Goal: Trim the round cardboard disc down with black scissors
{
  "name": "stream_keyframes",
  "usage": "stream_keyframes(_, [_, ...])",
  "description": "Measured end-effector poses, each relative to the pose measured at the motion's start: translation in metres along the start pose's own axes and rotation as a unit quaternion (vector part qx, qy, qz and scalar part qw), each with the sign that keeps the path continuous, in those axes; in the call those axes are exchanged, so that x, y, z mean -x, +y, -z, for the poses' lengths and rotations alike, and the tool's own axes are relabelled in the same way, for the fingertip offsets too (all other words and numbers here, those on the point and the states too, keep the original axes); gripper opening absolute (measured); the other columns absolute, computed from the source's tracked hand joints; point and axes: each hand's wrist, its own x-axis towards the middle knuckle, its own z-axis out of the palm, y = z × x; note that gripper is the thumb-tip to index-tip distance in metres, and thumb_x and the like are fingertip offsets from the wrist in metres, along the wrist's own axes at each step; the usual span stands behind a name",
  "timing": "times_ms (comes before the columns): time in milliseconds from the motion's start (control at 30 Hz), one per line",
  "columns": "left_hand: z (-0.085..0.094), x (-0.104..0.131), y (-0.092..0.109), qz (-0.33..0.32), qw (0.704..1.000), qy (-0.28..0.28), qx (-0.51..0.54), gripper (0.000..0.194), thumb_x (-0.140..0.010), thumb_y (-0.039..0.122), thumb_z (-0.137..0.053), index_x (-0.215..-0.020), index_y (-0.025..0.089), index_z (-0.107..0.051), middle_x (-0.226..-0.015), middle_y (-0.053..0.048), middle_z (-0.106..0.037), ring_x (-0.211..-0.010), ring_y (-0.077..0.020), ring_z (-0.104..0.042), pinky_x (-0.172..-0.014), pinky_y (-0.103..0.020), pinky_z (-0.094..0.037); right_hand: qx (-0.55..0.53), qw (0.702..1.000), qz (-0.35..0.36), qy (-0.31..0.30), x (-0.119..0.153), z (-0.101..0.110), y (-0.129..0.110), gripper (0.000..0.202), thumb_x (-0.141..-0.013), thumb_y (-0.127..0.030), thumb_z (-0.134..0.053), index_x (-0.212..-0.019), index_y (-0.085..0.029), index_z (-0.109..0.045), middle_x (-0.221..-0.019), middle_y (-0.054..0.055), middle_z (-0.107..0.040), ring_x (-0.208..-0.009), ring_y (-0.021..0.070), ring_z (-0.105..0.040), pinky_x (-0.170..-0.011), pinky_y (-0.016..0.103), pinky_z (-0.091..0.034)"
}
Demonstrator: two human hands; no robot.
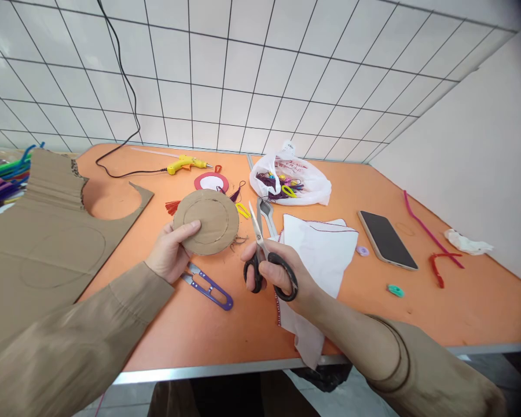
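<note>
My left hand (173,249) holds a round cardboard disc (212,223) by its left edge, thumb on top; a smaller circle is marked on the disc. In my right hand (282,269) are black-handled scissors (259,231), fingers in the loops, blades slightly apart and pointing up, just right of the disc. Purple thread snips (212,292) lie on the orange table (178,341) below the disc. Beneath my right hand is a white cloth (316,249) with dark red stitched edges. Behind the disc sits a red ring with a white centre (211,180).
Cut cardboard (61,243) covers the left side, beside colourful pipe cleaners (4,185). A yellow glue gun (186,164) with a black cable and a plastic bag (304,179) of threads lie at the back. A phone (387,239) and red pipe cleaners (436,269) are at right.
</note>
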Motion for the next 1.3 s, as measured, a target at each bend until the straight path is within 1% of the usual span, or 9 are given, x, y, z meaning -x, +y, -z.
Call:
stream_keyframes(167, [0.0014,-0.0011,-0.0001,-0.004,1.0,-0.001,-0.005,0.027,-0.067,0.015,-0.076,-0.094,0.012,-0.075,-0.097,-0.009,-0.076,-0.096,-0.0276,-0.07,-0.079,-0.033,-0.06,-0.005,0.999,-0.03,-0.041,0.0013,-0.0014,-0.003,0.043,-0.077,-0.055,-0.069,-0.09,-0.016,-0.058,-0.06,0.002,-0.065,-0.054,0.0134,-0.057,-0.049,0.024,-0.039])
stream_keyframes(267, [0.0018,-0.0021,-0.0009,-0.011,1.0,-0.009,-0.003,0.028,-0.069,0.015,-0.075,-0.097,0.013,-0.075,-0.101,-0.009,-0.076,-0.098,-0.0267,-0.07,-0.079,-0.031,-0.06,-0.004,0.997,-0.052,-0.061,0.0022,-0.0031,-0.0047,0.046,-0.075,-0.058,-0.069,-0.089,-0.016,-0.058,-0.059,0.002,-0.065,-0.053,0.0129,-0.056,-0.049,0.023,-0.038])
stream_keyframes(333, [0.0018,-0.0028,-0.0016,-0.009,1.0,-0.006,-0.001,0.029,-0.07,0.014,-0.074,-0.099,0.013,-0.074,-0.103,-0.009,-0.076,-0.1,-0.0265,-0.069,-0.079,-0.031,-0.06,-0.006,0.996,-0.06,-0.064,0.0021,-0.0035,-0.0049,0.047,-0.074,-0.059,-0.069,-0.089,-0.015,-0.058,-0.058,0.002,-0.064,-0.052,0.013,-0.055,-0.049,0.023,-0.038])
stream_keyframes(500, [0.0013,-0.0045,-0.0015,-0.018,1.0,-0.006,0.003,0.027,-0.072,0.014,-0.072,-0.099,0.013,-0.074,-0.106,-0.01,-0.075,-0.108,-0.029,-0.066,-0.084,-0.035,-0.06,-0.019,0.995,-0.07,-0.076,0.0019,-0.0036,-0.0043,0.047,-0.074,-0.058,-0.069,-0.088,-0.015,-0.058,-0.059,0.002,-0.065,-0.052,0.0129,-0.055,-0.049,0.023,-0.038])
stream_keyframes(700, [0.0001,-0.0049,-0.001,-0.029,1.0,-0.005,0.007,0.025,-0.074,0.014,-0.071,-0.099,0.014,-0.073,-0.105,-0.008,-0.075,-0.109,-0.0257,-0.066,-0.082,-0.029,-0.06,-0.031,0.991,-0.088,-0.093,0.0041,-0.0056,-0.0057,0.047,-0.074,-0.058,-0.068,-0.088,-0.015,-0.059,-0.058,0.002,-0.064,-0.051,0.0132,-0.055,-0.048,0.023,-0.038])
stream_keyframes(833, [-0.0008,-0.0046,-0.0012,-0.035,0.999,-0.002,0.014,0.025,-0.072,0.015,-0.074,-0.097,0.014,-0.073,-0.102,-0.01,-0.076,-0.114,-0.0279,-0.063,-0.089,-0.033,-0.057,-0.034,0.99,-0.098,-0.099,0.0041,-0.006,-0.0064,0.047,-0.073,-0.059,-0.069,-0.087,-0.015,-0.059,-0.058,0.002,-0.065,-0.052,0.0138,-0.055,-0.049,0.024,-0.038])
stream_keyframes(933, [-0.0021,-0.0046,-0.0002,-0.034,0.999,0.01,0.012,0.029,-0.068,0.016,-0.076,-0.097,0.014,-0.073,-0.1,-0.01,-0.076,-0.113,-0.0303,-0.063,-0.092,-0.036,-0.057,-0.037,0.989,-0.104,-0.096,0.0037,-0.0056,-0.0064,0.047,-0.073,-0.058,-0.069,-0.088,-0.015,-0.059,-0.058,0.002,-0.065,-0.051,0.0136,-0.055,-0.049,0.024,-0.038])
stream_keyframes(1033, [-0.0027,-0.0046,0.0007,-0.033,0.999,0.012,0.004,0.027,-0.068,0.017,-0.076,-0.095,0.013,-0.073,-0.098,-0.011,-0.076,-0.112,-0.0315,-0.063,-0.092,-0.038,-0.056,-0.035,0.989,-0.107,-0.097,0.0035,-0.0053,-0.0064,0.046,-0.073,-0.057,-0.069,-0.088,-0.015,-0.06,-0.058,0.002,-0.065,-0.052,0.0136,-0.056,-0.049,0.024,-0.037])
stream_keyframes(1300, [0.0,-0.0036,-0.0015,-0.046,0.999,-0.007,-0.005,0.024,-0.069,0.017,-0.076,-0.093,0.014,-0.074,-0.099,-0.01,-0.076,-0.11,-0.0309,-0.064,-0.093,-0.039,-0.055,-0.034,0.987,-0.117,-0.101,0.003,-0.0056,-0.0082,0.045,-0.074,-0.056,-0.069,-0.087,-0.015,-0.059,-0.059,0.001,-0.065,-0.052,0.0126,-0.056,-0.05,0.023,-0.038])
